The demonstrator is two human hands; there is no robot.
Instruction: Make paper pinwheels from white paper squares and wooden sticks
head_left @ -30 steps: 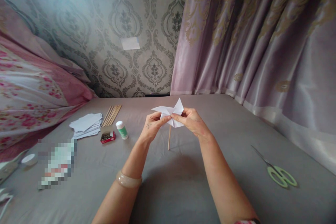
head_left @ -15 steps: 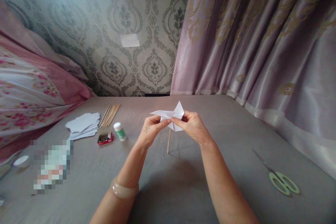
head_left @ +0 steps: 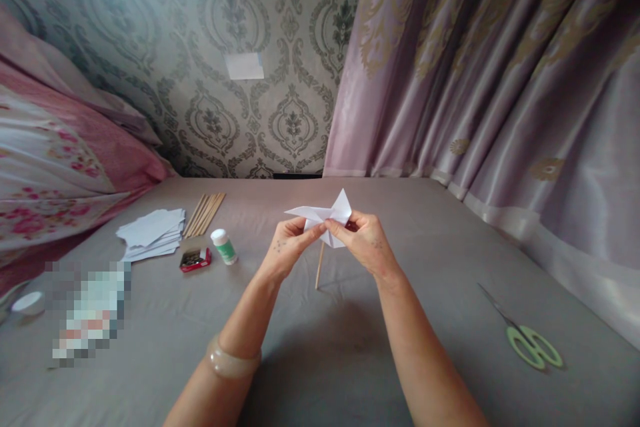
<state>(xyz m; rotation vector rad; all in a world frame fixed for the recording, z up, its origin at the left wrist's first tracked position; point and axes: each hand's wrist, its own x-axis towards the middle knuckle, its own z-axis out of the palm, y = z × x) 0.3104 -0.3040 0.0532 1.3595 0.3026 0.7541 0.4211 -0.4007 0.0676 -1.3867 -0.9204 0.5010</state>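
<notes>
A white folded paper pinwheel (head_left: 325,215) is held between both hands above the grey table. Its pointed blades stick out to the left and up to the right. My left hand (head_left: 291,240) pinches it from the left, thumb pressed near the centre. From the other side my right hand (head_left: 367,238) grips it, its thumb meeting the left one at the middle. Below the paper a thin wooden stick (head_left: 319,268) slants down; its upper end is hidden behind the pinwheel and thumbs. What lies under the thumbs at the centre cannot be seen.
Left of my hands are a white bottle with a green label (head_left: 224,247), a small red box of metal pieces (head_left: 195,259), several wooden sticks (head_left: 205,215) and a stack of white paper (head_left: 153,233). Green-handled scissors (head_left: 533,345) lie at the right. A white cap (head_left: 29,303) sits far left.
The view has shifted slightly, moving the table things a little left and up. Both thumbs stay pressed at the pinwheel's centre, now a bit closer together over it.
</notes>
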